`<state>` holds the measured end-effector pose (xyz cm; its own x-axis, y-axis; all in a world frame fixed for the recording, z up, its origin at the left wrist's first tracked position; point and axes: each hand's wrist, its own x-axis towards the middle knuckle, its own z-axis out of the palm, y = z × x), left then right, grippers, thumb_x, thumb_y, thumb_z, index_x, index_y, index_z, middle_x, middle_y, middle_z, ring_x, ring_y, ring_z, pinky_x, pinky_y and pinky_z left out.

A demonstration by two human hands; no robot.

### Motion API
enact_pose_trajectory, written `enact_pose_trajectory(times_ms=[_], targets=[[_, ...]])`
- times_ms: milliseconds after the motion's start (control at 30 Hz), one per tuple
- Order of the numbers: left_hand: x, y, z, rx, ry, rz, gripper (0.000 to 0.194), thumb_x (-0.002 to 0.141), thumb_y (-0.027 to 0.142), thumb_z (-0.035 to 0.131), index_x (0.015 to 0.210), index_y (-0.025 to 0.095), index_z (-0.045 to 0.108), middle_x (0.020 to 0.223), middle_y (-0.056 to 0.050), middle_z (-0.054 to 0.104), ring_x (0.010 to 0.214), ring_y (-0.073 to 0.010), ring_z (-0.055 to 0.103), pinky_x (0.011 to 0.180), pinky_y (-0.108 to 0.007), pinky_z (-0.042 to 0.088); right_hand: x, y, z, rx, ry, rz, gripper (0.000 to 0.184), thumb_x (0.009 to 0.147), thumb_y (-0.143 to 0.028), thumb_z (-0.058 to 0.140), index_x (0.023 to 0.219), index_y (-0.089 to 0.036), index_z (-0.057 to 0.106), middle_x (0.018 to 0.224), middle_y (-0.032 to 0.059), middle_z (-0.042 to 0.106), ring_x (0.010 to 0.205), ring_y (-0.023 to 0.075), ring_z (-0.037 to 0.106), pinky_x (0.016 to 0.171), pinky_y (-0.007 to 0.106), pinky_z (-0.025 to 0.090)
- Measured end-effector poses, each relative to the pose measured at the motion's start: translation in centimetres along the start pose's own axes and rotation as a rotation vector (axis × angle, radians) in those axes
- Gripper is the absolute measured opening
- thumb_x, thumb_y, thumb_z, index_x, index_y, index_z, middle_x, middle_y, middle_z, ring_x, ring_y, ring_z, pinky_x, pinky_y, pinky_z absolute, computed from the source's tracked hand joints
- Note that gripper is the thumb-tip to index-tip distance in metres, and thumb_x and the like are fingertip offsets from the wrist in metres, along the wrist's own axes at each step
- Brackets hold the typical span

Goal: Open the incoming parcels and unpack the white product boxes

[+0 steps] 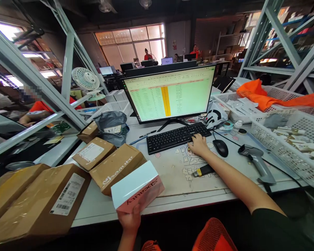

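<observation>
My left hand (131, 218) grips a pink-and-white box (137, 190) from below, its thumb on the pink side with dark "beauty" lettering. The box is tilted at the desk's front edge, in front of a brown cardboard box (117, 167). On the right end of the black keyboard (172, 137) rests my right hand (199, 144), fingers stretched over the keys. Behind the keyboard a monitor (170, 94) shows a spreadsheet with one orange column. A black mouse (221, 148) lies right of my right hand, and a yellow-and-black box cutter (204, 170) lies below the forearm.
Large taped cartons (42, 198) fill the left side, with a grey plastic bag (111, 127) behind. On the right are a barcode scanner (258, 162) with its cable and a white basket (279, 150) of small items. Metal shelf posts flank the desk. Other people sit farther back.
</observation>
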<state>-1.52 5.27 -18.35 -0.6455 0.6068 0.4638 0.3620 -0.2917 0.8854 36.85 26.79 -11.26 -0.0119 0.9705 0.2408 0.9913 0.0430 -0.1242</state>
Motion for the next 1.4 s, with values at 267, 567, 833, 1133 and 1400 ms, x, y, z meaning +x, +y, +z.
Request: enact_pose_trajectory(times_ms=[267, 567, 833, 1133, 1400], targets=[[0.0, 0.3, -0.3, -0.009, -0.039, -0.018, 0.075, 0.063, 0.072, 0.082, 0.111, 0.016, 0.069, 0.100, -0.015, 0.074, 0.111, -0.0413, 0.070, 0.092, -0.054, 0.061, -0.1, 0.1, 0.3, 0.011, 0.045, 0.005, 0.054, 0.096, -0.045, 0.052, 0.136, -0.012, 0.066, 0.150, 0.0202, 0.048, 0.144, 0.0370, 0.029, 0.113, 0.050, 0.030], [-0.6, 1.9, 0.3, -0.061, -0.039, -0.040, 0.073, 0.069, 0.072, 0.079, 0.112, 0.013, 0.068, 0.103, -0.016, 0.075, 0.096, -0.0346, 0.074, 0.080, -0.045, 0.064, 0.0, 0.4, 0.8, 0.046, 0.093, -0.006, 0.055, 0.094, -0.040, 0.050, 0.137, -0.009, 0.064, 0.156, 0.0193, 0.046, 0.147, 0.0353, 0.029, 0.115, 0.052, 0.030], [-0.1, 0.4, 0.2, -0.060, -0.068, 0.007, 0.094, 0.067, 0.076, 0.079, 0.131, 0.011, 0.060, 0.116, -0.020, 0.070, 0.109, -0.0369, 0.070, 0.091, -0.049, 0.060, -0.1, 1.0, -1.3, 0.099, 0.225, -0.035, 0.050, 0.098, -0.033, 0.045, 0.139, -0.010, 0.061, 0.157, 0.0190, 0.044, 0.149, 0.0350, 0.028, 0.117, 0.051, 0.027], [0.0, 0.7, 0.4, -0.134, -0.173, -0.010, 0.105, 0.071, 0.077, 0.077, 0.149, 0.014, 0.044, 0.130, -0.021, 0.064, 0.120, -0.0371, 0.066, 0.097, -0.050, 0.057, -0.1, 1.0, -1.5, 0.191, 0.028, -0.014, 0.051, 0.090, -0.035, 0.057, 0.134, -0.011, 0.067, 0.147, 0.0233, 0.054, 0.140, 0.0410, 0.043, 0.113, 0.060, 0.037], [0.5, 2.8, 0.4, -0.158, -0.112, -0.075, 0.103, 0.065, 0.079, 0.080, 0.141, 0.016, 0.052, 0.132, -0.020, 0.063, 0.123, -0.0387, 0.064, 0.101, -0.051, 0.055, -2.3, -1.1, -4.6, 0.439, 0.101, -0.067, 0.057, 0.097, -0.037, 0.048, 0.146, -0.009, 0.057, 0.167, 0.0229, 0.028, 0.157, 0.0410, 0.015, 0.123, 0.071, 0.009]])
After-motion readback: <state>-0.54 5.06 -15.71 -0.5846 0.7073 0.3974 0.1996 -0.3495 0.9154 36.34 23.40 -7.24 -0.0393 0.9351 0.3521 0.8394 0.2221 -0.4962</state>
